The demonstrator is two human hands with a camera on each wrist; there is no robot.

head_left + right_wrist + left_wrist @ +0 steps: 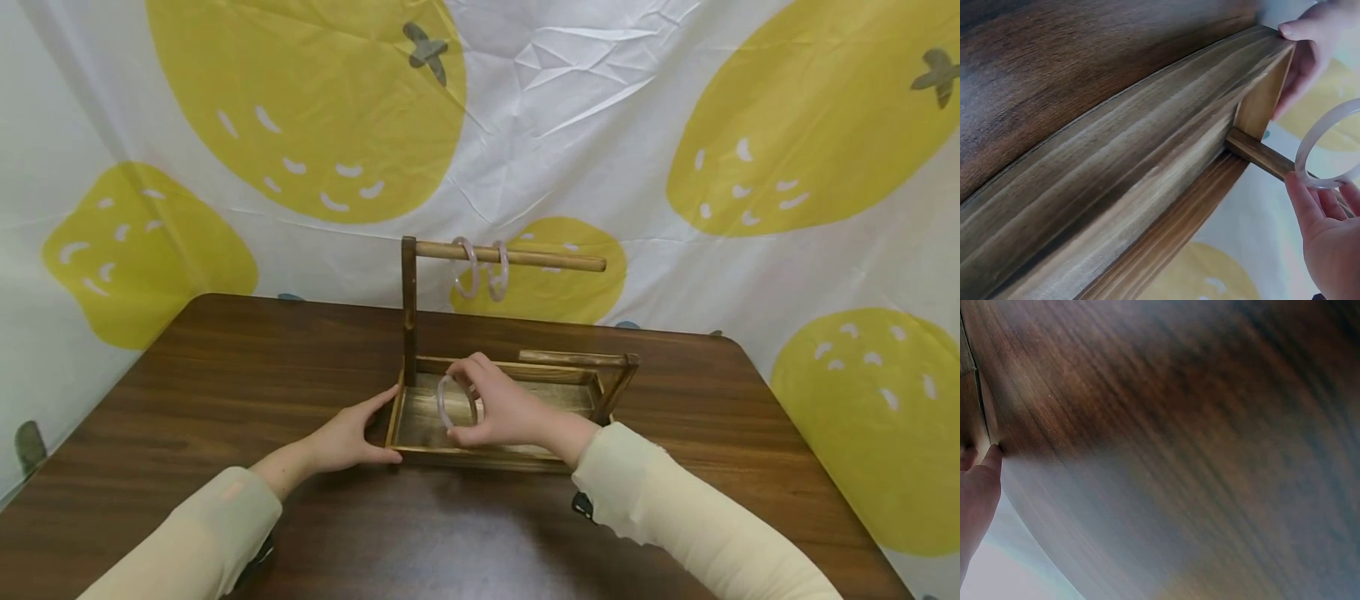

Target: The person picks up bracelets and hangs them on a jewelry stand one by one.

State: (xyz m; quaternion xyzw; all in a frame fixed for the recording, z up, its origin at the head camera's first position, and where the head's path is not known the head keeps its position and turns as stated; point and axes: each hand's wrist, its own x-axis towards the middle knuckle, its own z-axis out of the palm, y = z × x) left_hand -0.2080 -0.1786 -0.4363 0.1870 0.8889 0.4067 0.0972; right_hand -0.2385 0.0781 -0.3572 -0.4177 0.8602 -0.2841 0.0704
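A pale, translucent bangle point(440, 406) is held upright in my right hand point(506, 408), pinched between thumb and fingers above the tray of a wooden stand point(487, 456). In the right wrist view the bangle point(1309, 142) shows above the fingertips, near the stand's post. My left hand point(341, 437) touches the tray's left end with spread fingers, the thumb at the front corner. In the left wrist view only part of that hand point(979, 494) appears. Two similar bangles, one point(474, 271) left of the other point(505, 268), hang from the stand's upper bar point(558, 260).
The stand's tall post point(408, 308) rises at the left, its upper bar pointing right with a free end. A shorter post point(618, 387) at the right carries a lower bar point(562, 358) pointing left. Beneath is a dark wooden table point(225, 375); a lemon-patterned cloth point(570, 108) hangs behind.
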